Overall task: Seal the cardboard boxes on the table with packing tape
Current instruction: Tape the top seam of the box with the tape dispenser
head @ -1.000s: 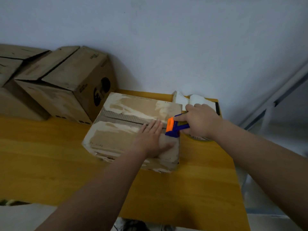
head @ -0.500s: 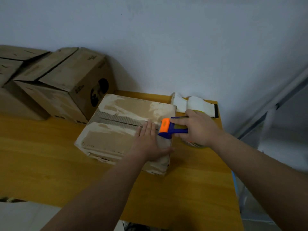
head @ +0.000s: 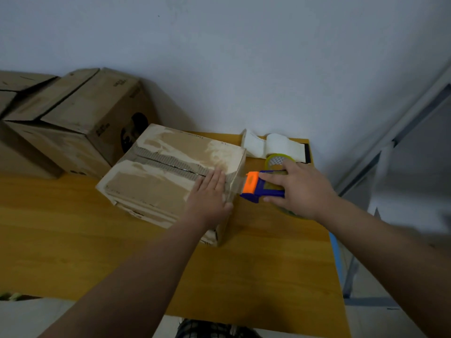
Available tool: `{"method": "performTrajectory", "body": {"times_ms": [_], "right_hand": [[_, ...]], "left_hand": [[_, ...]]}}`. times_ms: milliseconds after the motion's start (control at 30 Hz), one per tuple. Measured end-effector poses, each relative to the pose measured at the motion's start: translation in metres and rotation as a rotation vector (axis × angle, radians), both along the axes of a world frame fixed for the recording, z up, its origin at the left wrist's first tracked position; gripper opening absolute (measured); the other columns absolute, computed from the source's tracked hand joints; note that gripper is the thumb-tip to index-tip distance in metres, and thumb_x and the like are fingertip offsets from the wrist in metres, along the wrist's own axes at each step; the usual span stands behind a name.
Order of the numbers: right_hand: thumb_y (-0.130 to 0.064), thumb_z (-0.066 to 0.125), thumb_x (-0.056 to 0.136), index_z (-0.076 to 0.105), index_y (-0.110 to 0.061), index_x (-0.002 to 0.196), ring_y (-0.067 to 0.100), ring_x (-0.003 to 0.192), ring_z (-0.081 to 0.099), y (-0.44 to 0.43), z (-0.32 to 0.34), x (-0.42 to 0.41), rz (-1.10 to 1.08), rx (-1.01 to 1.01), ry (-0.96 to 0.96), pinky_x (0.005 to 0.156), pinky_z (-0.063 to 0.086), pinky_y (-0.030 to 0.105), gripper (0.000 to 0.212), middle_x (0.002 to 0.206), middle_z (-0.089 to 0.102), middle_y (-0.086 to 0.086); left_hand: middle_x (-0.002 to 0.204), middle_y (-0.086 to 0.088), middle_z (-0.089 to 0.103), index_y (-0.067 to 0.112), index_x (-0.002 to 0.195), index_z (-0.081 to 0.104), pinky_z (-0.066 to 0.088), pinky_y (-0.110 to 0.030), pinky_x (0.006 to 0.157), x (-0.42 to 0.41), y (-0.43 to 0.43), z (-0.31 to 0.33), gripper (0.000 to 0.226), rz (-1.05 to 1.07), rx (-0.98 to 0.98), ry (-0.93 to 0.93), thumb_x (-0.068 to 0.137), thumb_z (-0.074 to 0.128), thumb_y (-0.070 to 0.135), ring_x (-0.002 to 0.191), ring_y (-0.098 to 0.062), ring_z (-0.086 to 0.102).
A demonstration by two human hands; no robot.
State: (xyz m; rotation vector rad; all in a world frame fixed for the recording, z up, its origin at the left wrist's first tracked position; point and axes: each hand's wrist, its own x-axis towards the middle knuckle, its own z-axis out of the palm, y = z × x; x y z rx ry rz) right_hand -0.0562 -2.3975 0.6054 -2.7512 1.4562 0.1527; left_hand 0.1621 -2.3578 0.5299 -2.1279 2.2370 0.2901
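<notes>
Bare packing room: stacked cardboard boxes (head: 73, 123), wooden table (head: 73, 240), plain wall (head: 244, 57).

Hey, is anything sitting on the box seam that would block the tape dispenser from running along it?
Only the left hand, lying flat on the near end of the seam. The tape dispenser, in the right hand, is just off the box edge.

Flat worn brown cardboard box (head: 170, 176) lies on worktop, flaps closed (seam torn); orange-and-blue plastic tape dispenser (head: 262, 185) beside its right edge.

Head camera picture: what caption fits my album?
Left hand flat on a cardboard box, right hand holding the tape dispenser.
</notes>
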Motion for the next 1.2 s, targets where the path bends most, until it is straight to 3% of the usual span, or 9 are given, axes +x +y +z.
{"method": "performTrajectory", "body": {"times_ms": [167, 367, 533, 800, 867, 933, 1000, 1133, 1200], "right_hand": [[-0.063, 0.048, 0.087, 0.029, -0.045, 0.146, 0.022, 0.115, 0.045, 0.003, -0.003, -0.006, -0.039, 0.027, -0.095, 0.09, 0.042, 0.033, 0.065, 0.131, 0.042, 0.003], [-0.055, 0.065, 0.08, 0.049, -0.035, 0.138, 0.028, 0.093, 0.056, 0.021, -0.027, -0.046, -0.06, -0.037, -0.175, 0.071, 0.037, 0.03, 0.064, 0.109, 0.054, 0.008], [-0.056, 0.05, 0.091, 0.028, -0.043, 0.146, 0.025, 0.114, 0.046, 0.015, -0.022, -0.02, -0.089, 0.038, 0.057, 0.088, 0.038, 0.032, 0.061, 0.126, 0.043, 0.004], [-0.052, 0.049, 0.093, 0.046, -0.035, 0.136, 0.03, 0.1, 0.055, 0.001, -0.021, 0.035, -0.115, 0.244, 0.189, 0.077, 0.048, 0.038, 0.046, 0.118, 0.049, 0.009], [-0.049, 0.052, 0.092, 0.054, -0.029, 0.127, 0.028, 0.094, 0.056, -0.005, -0.02, 0.048, -0.164, 0.264, 0.214, 0.075, 0.048, 0.038, 0.04, 0.11, 0.053, 0.007], [-0.034, 0.056, 0.092, 0.062, -0.021, 0.101, 0.023, 0.081, 0.052, -0.004, -0.031, 0.044, -0.17, 0.295, 0.394, 0.075, 0.045, 0.036, 0.017, 0.09, 0.053, 0.002], [-0.028, 0.056, 0.091, 0.06, -0.022, 0.084, 0.018, 0.071, 0.046, 0.01, -0.052, 0.021, -0.171, 0.357, 0.557, 0.072, 0.041, 0.031, 0.01, 0.084, 0.054, -0.003], [-0.05, 0.053, 0.092, 0.054, -0.033, 0.127, 0.017, 0.091, 0.055, 0.017, -0.07, -0.027, -0.353, 0.518, 0.148, 0.071, 0.046, 0.028, 0.039, 0.106, 0.056, 0.0], [-0.049, 0.053, 0.093, 0.05, -0.033, 0.134, 0.014, 0.086, 0.054, 0.012, -0.077, -0.024, -0.428, 0.559, -0.117, 0.066, 0.043, 0.027, 0.044, 0.102, 0.056, -0.002]], "left_hand": [[0.16, 0.0, -0.008, 0.024, 0.152, -0.005, -0.002, -0.039, 0.118, -0.001, -0.007, -0.001, 0.062, 0.012, -0.021, 0.029, 0.099, 0.021, 0.045, 0.146, -0.019, -0.008], [0.16, 0.002, -0.007, 0.027, 0.152, -0.002, -0.002, -0.04, 0.117, 0.001, -0.009, -0.001, 0.059, 0.015, -0.018, 0.011, 0.099, 0.018, 0.045, 0.146, -0.018, -0.008], [0.158, -0.002, 0.015, 0.026, 0.152, 0.009, 0.011, -0.043, 0.117, -0.007, -0.011, 0.003, 0.058, 0.062, -0.11, -0.064, 0.099, 0.023, 0.046, 0.145, -0.022, 0.009], [0.155, -0.001, 0.023, 0.027, 0.15, 0.016, 0.017, -0.042, 0.115, -0.01, -0.011, -0.001, 0.056, 0.065, -0.138, -0.069, 0.099, 0.026, 0.048, 0.143, -0.02, 0.017], [0.154, 0.0, 0.025, 0.028, 0.149, 0.018, 0.018, -0.042, 0.115, -0.009, -0.011, -0.001, 0.054, 0.064, -0.145, -0.052, 0.099, 0.026, 0.047, 0.143, -0.02, 0.018], [0.155, 0.0, 0.023, 0.027, 0.15, 0.017, 0.017, -0.043, 0.115, -0.003, -0.012, 0.0, 0.053, 0.076, -0.149, -0.037, 0.1, 0.023, 0.046, 0.143, -0.02, 0.018], [0.155, 0.001, 0.022, 0.028, 0.15, 0.016, 0.017, -0.042, 0.115, 0.012, -0.013, 0.001, 0.053, 0.089, -0.135, -0.031, 0.1, 0.021, 0.046, 0.143, -0.02, 0.019], [0.153, -0.001, 0.026, 0.029, 0.149, 0.023, 0.015, -0.041, 0.113, 0.041, -0.012, -0.006, 0.054, 0.103, -0.164, 0.007, 0.098, 0.032, 0.045, 0.14, -0.022, 0.025], [0.153, -0.001, 0.027, 0.029, 0.148, 0.024, 0.014, -0.042, 0.113, 0.039, -0.01, -0.009, 0.054, 0.093, -0.16, 0.021, 0.098, 0.035, 0.045, 0.14, -0.023, 0.025]]}}
